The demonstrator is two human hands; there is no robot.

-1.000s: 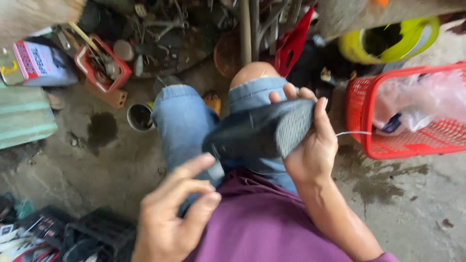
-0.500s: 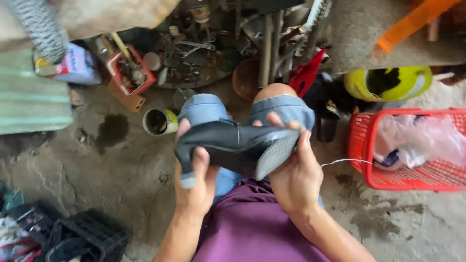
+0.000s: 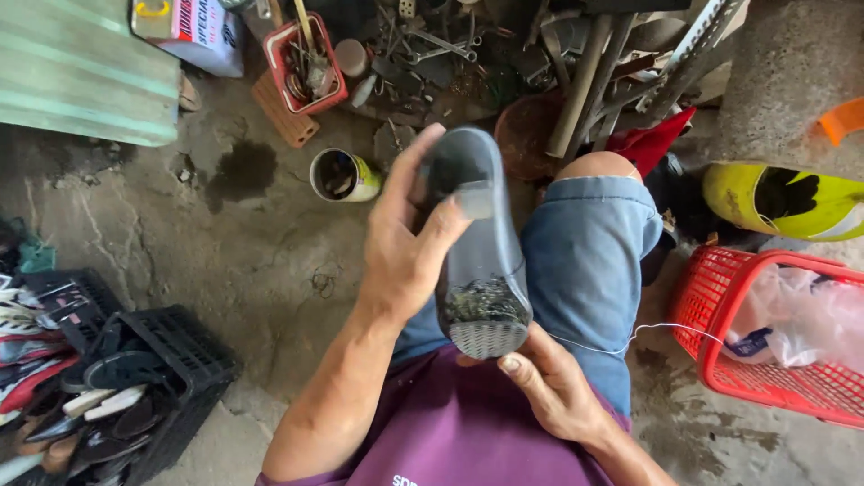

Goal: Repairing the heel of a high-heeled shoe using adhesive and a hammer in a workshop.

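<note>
Head view shows 2 hands holding a grey shoe (image 3: 477,243) sole-up over the lap, left hand (image 3: 405,243) gripping its heel end, right hand (image 3: 549,387) cupping the toe, where the worn sole looks unrepaired and a white thread (image 3: 648,331) trails rightward.
</note>
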